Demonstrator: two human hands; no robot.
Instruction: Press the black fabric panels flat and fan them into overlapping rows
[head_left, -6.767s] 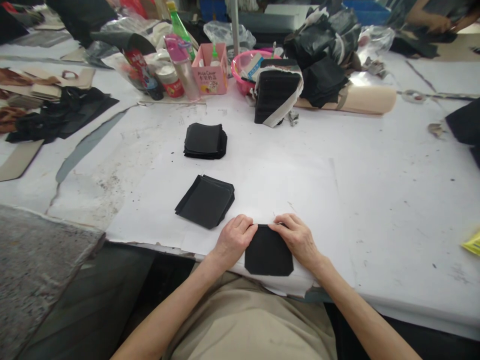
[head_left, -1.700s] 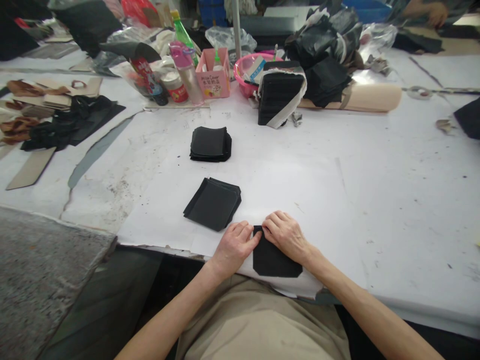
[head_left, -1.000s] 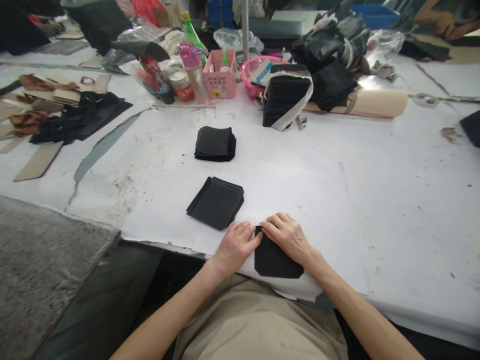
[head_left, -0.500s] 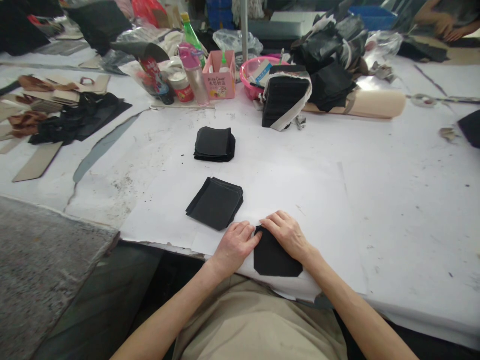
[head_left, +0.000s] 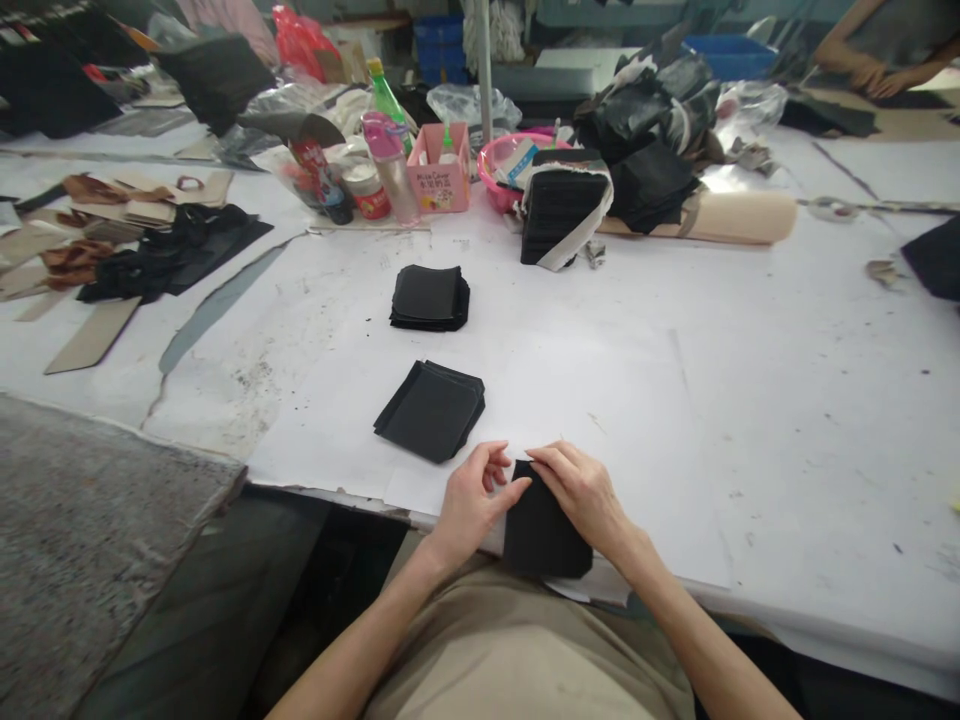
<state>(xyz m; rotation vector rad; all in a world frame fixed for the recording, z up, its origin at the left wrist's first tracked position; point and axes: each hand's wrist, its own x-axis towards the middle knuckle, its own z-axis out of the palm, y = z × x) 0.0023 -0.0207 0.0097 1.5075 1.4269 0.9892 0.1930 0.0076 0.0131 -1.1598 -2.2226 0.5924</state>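
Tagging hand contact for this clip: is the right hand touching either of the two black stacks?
No, the right hand is on the separate black piece, apart from the nearer stack and the farther stack.

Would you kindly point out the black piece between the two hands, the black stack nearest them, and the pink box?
Black piece point(head_left: 545, 532): head view, middle of its upper face.
Black stack point(head_left: 431, 408): head view, on its top piece.
Pink box point(head_left: 441, 190): head view, on its printed front.

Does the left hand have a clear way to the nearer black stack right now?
Probably yes: the left hand is close to the nearer black stack, and nothing visible stands between them.
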